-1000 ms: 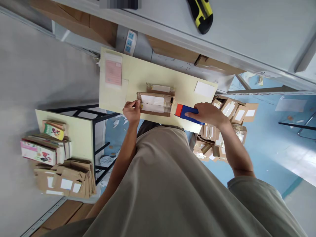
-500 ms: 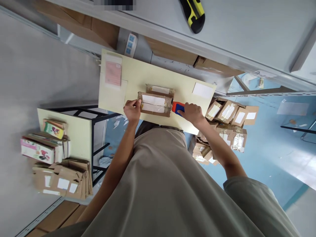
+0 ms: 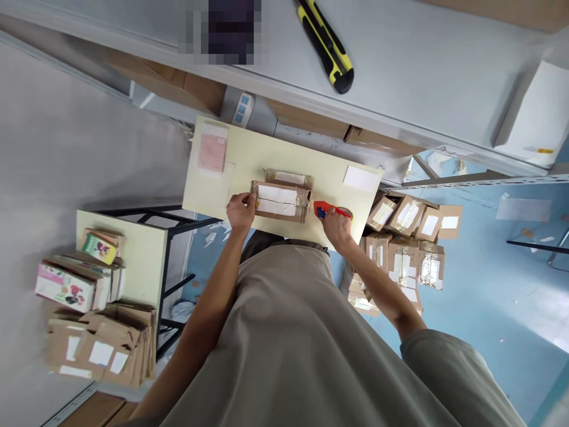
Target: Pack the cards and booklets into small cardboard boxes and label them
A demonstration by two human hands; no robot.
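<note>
A long cardboard box (image 3: 280, 200) with white labels and clear tape lies on the pale yellow tabletop (image 3: 249, 145). My left hand (image 3: 240, 212) is closed at the box's left end, its fingertips pinching the edge. My right hand (image 3: 336, 228) grips a red and blue tape dispenser (image 3: 323, 209), held just off the box's right end. Part of a tape roll shows behind that hand. Directly behind the long box, and touching or nearly touching it, sits another taped cardboard box (image 3: 288, 177).
Pink paper (image 3: 212, 152) lies at the tabletop's left, a white sheet (image 3: 361, 177) at its right. A yellow-black utility knife (image 3: 326, 47) rests on the grey shelf above. Taped boxes (image 3: 402, 261) are piled at right; flattened cartons (image 3: 102, 350) and packets (image 3: 66, 286) stand at left.
My right hand has turned the tape dispenser and drawn it slightly away from the box end; the tape roll now shows. My left hand stays at the left end. The camera view has shifted.
</note>
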